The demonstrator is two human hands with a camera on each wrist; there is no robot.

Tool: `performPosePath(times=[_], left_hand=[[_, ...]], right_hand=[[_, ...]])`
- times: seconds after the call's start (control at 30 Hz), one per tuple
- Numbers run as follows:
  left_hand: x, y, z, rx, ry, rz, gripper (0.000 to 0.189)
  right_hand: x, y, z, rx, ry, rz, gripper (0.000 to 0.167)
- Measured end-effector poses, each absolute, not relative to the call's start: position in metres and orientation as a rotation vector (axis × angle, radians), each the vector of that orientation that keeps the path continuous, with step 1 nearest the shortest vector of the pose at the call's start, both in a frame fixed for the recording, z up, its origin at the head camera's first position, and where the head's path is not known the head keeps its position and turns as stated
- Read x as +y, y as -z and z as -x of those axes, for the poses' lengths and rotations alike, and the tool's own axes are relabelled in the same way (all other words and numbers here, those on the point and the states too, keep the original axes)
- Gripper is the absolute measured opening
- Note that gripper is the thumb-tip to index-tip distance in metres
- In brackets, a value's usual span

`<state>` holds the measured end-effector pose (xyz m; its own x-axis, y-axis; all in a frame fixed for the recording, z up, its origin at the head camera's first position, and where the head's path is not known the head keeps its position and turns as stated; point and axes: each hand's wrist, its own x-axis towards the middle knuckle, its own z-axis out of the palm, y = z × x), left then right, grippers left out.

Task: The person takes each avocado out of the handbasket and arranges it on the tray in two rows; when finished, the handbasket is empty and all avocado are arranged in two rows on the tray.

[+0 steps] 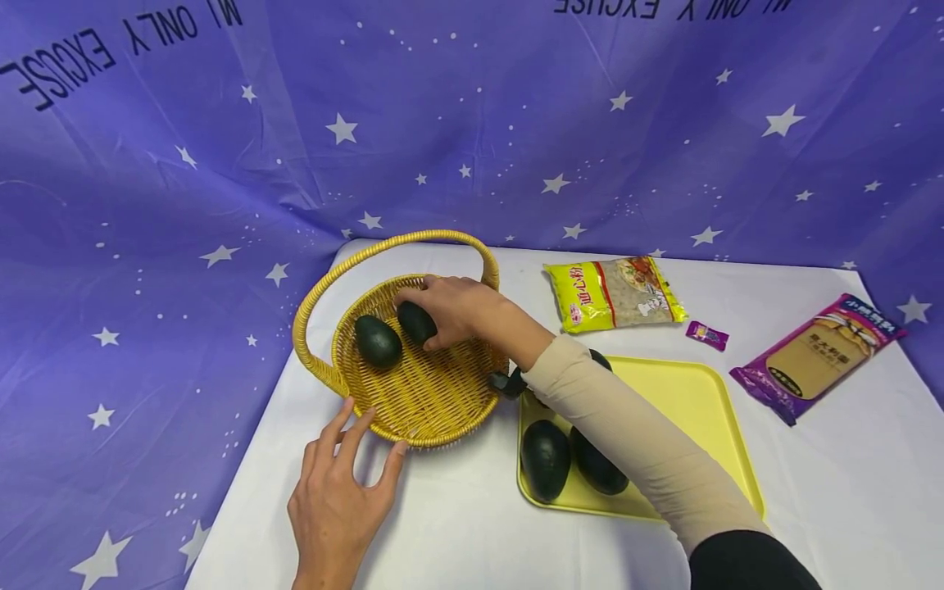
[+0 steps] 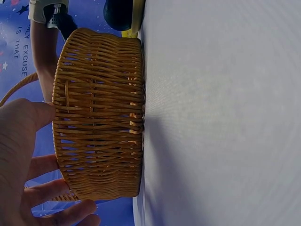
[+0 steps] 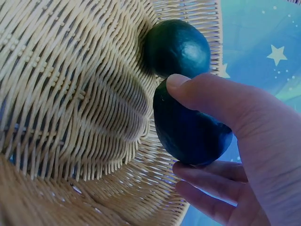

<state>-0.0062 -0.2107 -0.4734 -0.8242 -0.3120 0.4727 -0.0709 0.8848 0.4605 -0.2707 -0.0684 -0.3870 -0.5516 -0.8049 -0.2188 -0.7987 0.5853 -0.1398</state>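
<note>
Over the yellow wicker basket (image 1: 435,397), my right hand (image 1: 463,307) grips a dark green avocado (image 3: 190,129) between thumb and fingers, close to the basket's inner wall. Another avocado (image 1: 378,342) lies in the basket just left of it. My left hand (image 1: 341,496) is at the near side of the basket, fingers spread and fairly straight. In the left wrist view its thumb (image 2: 43,114) and fingertips are right at the woven rim. The basket's arched handle (image 1: 401,239) stands upright.
Right of the basket is a yellow tray (image 1: 689,401) with several avocados (image 1: 546,460), partly hidden under my right forearm. Behind it lie a yellow food bag (image 1: 615,293) and a small purple packet (image 1: 706,335). A purple noodle package (image 1: 819,356) lies far right. A starry purple cloth (image 1: 472,123) hangs behind.
</note>
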Motion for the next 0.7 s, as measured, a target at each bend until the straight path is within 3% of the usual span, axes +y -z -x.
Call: performPosePath(times=[0.7], left_hand=[[-0.21, 0.473, 0.007, -2.502, 0.587, -0.282, 0.06]], right_hand=[[-0.034, 0.372, 0.237, 2.616, 0.176, 1.475, 0.086]])
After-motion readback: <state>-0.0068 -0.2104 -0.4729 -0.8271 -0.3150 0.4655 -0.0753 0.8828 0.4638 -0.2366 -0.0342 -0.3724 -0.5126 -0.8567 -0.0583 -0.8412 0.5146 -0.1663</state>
